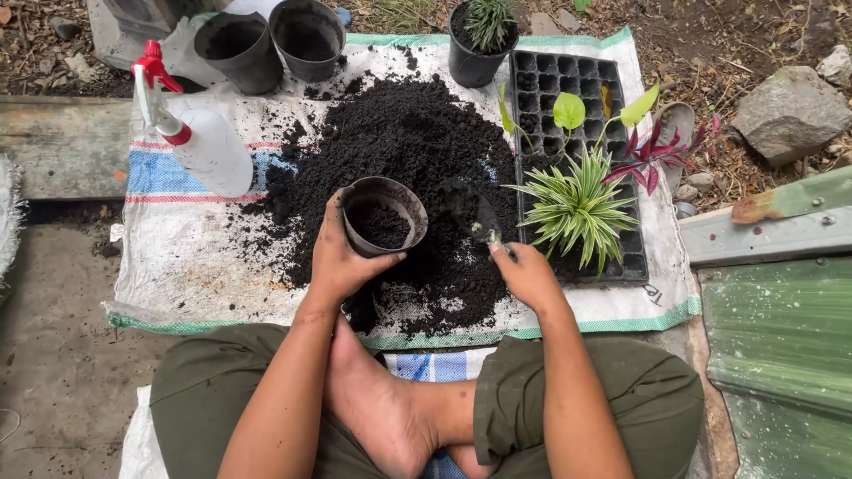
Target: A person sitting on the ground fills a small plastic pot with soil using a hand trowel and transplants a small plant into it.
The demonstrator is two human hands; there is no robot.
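The person sits cross-legged at the edge of a woven sack (177, 266) spread flat on the ground, so the heap of dark soil (399, 151) stays on the cloth and within easy reach of both arms. The left hand (342, 257) wraps its fingers around a small black pot (383, 215), thumb across the near wall, and tips the mouth slightly toward the right so the opening faces the tool; the pot sits low over the near edge of the heap and already has some soil in the bottom. The right hand (525, 273) is closed around the handle of a trowel (470, 211), whose dirty blade points up and left, just beside the pot's rim, a short path from soil to pot. To the right lies a black seedling tray (621, 75) with a striped spiky plant (575, 206), two green-leaved cuttings (568, 111) and a red-leaved sprig (652, 155) resting on it, kept off the soil yet close at hand. At the far edge of the sack stand two empty pots (271, 40) and one planted pot (479, 40), lined up out of the way. A white spray bottle (200, 133) with a red trigger lies on its side to the left, near the heap. A grey rock (790, 111) sits on the litter beyond the sack.
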